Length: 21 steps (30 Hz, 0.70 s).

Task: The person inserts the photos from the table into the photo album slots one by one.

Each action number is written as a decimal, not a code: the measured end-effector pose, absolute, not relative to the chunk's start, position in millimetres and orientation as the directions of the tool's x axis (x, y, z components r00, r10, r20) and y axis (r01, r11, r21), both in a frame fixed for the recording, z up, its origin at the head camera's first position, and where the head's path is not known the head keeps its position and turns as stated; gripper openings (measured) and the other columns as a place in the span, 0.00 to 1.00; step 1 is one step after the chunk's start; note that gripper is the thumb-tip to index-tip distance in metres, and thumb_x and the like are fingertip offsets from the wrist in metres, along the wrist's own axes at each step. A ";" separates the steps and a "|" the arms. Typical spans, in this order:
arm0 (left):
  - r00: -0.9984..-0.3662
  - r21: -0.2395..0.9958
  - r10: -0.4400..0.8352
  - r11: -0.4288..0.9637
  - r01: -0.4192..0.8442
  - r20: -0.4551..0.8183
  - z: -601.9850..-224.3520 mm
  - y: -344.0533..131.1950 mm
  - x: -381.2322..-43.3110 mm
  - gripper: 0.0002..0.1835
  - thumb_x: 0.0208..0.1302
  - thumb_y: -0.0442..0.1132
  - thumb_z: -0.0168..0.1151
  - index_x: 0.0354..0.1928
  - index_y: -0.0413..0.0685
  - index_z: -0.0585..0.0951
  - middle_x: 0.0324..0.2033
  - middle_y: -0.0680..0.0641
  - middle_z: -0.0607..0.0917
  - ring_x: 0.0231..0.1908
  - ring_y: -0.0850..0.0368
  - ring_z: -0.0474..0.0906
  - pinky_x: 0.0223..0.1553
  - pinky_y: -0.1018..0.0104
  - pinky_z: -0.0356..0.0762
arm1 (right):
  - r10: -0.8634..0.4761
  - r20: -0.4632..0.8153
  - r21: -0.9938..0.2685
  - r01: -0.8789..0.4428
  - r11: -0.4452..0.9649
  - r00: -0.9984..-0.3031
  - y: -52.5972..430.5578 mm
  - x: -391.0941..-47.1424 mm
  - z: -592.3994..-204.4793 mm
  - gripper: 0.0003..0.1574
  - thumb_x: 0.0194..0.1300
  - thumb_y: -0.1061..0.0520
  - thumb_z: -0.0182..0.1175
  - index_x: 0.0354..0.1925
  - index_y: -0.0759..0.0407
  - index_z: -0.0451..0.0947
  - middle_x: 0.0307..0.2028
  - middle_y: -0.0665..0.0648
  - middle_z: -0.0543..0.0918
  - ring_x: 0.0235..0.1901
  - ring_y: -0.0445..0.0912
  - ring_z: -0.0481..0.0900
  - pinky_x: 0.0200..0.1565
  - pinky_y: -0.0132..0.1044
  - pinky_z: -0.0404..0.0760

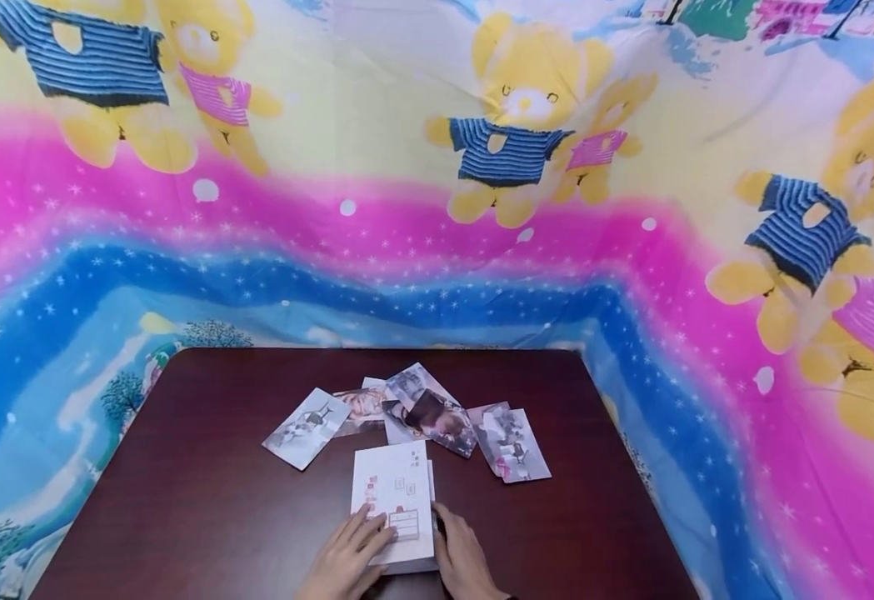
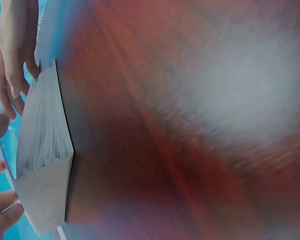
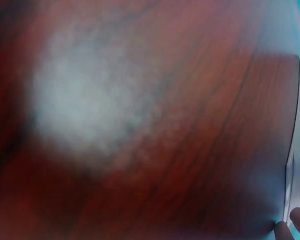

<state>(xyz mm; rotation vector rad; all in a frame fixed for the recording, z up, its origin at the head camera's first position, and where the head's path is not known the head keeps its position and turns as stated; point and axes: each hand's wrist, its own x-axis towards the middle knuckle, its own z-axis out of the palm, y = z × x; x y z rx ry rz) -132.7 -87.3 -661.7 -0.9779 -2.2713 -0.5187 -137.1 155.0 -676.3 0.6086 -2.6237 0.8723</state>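
Observation:
A thick white book (image 1: 377, 533) with small red and grey drawings on its cover lies at the near middle of the table. My left hand (image 1: 347, 554) rests over the lower left of the cover, fingers extended across it. Along the book's right side my right hand (image 1: 465, 557) lies with its fingers at the edge. The left wrist view shows the book's closed block of pages (image 2: 45, 120) and its pale spine (image 2: 45, 192), with left fingertips at the cover. Only a few right fingertips (image 3: 299, 219) appear beside the book in the right wrist view.
Beyond the book, several photo prints overlap in a loose pile (image 1: 447, 425). A single print (image 1: 305, 429) lies left of it, and more prints (image 1: 515, 446) lie on the right. The dark wooden table (image 1: 204, 467) backs onto a cloth (image 1: 377, 250) printed with bears.

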 end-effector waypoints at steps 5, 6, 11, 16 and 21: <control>-0.560 0.213 0.326 0.691 0.691 0.761 -659.2 -91.6 -120.8 0.27 0.77 0.54 0.40 0.59 0.42 0.78 0.53 0.43 0.82 0.48 0.45 0.82 0.49 0.64 0.79 | -0.476 0.428 -0.347 -0.626 0.698 -0.768 155.0 -141.9 -679.3 0.27 0.71 0.57 0.58 0.67 0.55 0.72 0.65 0.59 0.74 0.59 0.52 0.74 0.51 0.50 0.77; -0.572 0.233 0.276 0.715 0.659 0.772 -658.4 -92.2 -117.4 0.27 0.77 0.53 0.41 0.60 0.41 0.77 0.51 0.43 0.83 0.45 0.47 0.84 0.45 0.66 0.81 | -0.511 0.423 -0.316 -0.651 0.690 -0.748 155.6 -141.9 -680.3 0.26 0.72 0.54 0.57 0.66 0.53 0.73 0.66 0.59 0.73 0.60 0.53 0.73 0.51 0.51 0.77; -0.723 0.525 -0.081 0.744 0.414 0.686 -648.5 -91.6 -94.8 0.24 0.69 0.45 0.58 0.61 0.39 0.73 0.40 0.39 0.87 0.27 0.57 0.83 0.24 0.71 0.78 | -0.581 0.389 -0.247 -0.688 0.682 -0.715 158.7 -137.7 -684.4 0.23 0.76 0.48 0.52 0.66 0.47 0.74 0.67 0.60 0.71 0.59 0.54 0.73 0.52 0.52 0.75; -0.867 0.966 -0.456 0.239 0.098 0.201 -626.2 -97.1 -84.3 0.39 0.52 0.20 0.64 0.65 0.28 0.57 0.43 0.24 0.77 0.31 0.73 0.77 0.28 0.79 0.77 | -0.570 0.399 -0.247 -0.683 0.687 -0.718 159.7 -135.8 -685.3 0.25 0.72 0.49 0.58 0.65 0.47 0.76 0.67 0.59 0.71 0.59 0.53 0.74 0.53 0.52 0.75; -0.799 0.985 -0.577 -0.095 -0.141 -0.170 -626.9 -124.5 -88.5 0.40 0.56 0.22 0.65 0.68 0.31 0.54 0.50 0.27 0.71 0.27 0.73 0.76 0.26 0.74 0.81 | -0.571 0.391 -0.247 -0.680 0.690 -0.722 159.2 -135.7 -684.8 0.25 0.72 0.48 0.58 0.65 0.46 0.75 0.68 0.59 0.70 0.59 0.52 0.73 0.52 0.52 0.76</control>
